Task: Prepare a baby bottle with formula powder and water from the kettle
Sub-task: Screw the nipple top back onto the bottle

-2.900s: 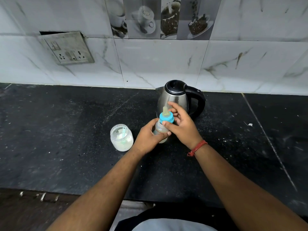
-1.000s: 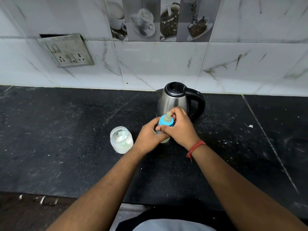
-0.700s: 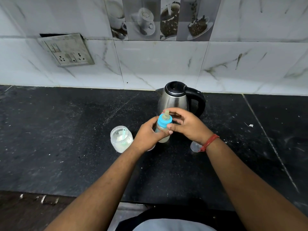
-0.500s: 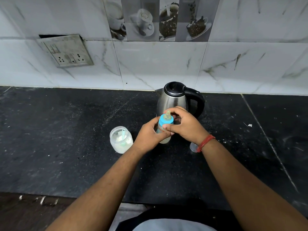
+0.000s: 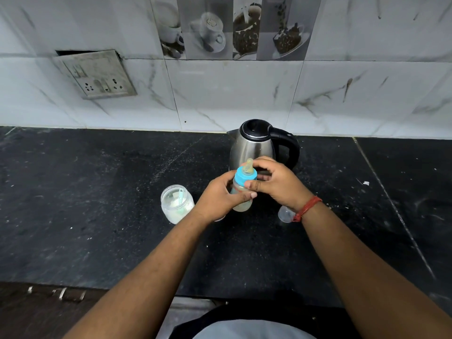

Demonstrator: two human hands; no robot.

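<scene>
A: Bottle [image 5: 241, 192] first: where is it, and who has it?

B: Both hands have it, upright, just above a black stone tabletop [image 5: 97, 216]. The left hand [image 5: 220, 198] wraps the clear body, a closed grip with the thumb across the front. The right hand [image 5: 275, 183] comes in from the other side, its thumb and fingers closed around the blue collar [image 5: 245, 176] at the top. A pale teat [image 5: 248, 165] stands out of that collar, above both grips.

A: Is anything inside it?

B: The part showing below the left thumb looks pale and cloudy. I cannot tell how full it is.

A: What sits around the hands?

B: Directly behind the grip, nearer the wall, stands a steel kettle [image 5: 254, 145]. Its black lid is shut and its black handle points to the right. The right hand's fingers overlap its lower body in this view; I cannot tell whether they touch it. To the left of the left hand, just beside the wrist, is a small clear jar [image 5: 176, 204], open, with white powder in it and a pale green scoop [image 5: 181, 194] leaning inside.

A: And to the right?

B: A small clear cap [image 5: 285, 214] sits on the tabletop under the right wrist, partly hidden by it. That wrist wears a red thread band [image 5: 307, 208].

A: What is the wall like?

B: White marbled tiles, a strip of coffee-cup picture tiles at the top, and a switch plate [image 5: 97, 74] well off to the left.
</scene>
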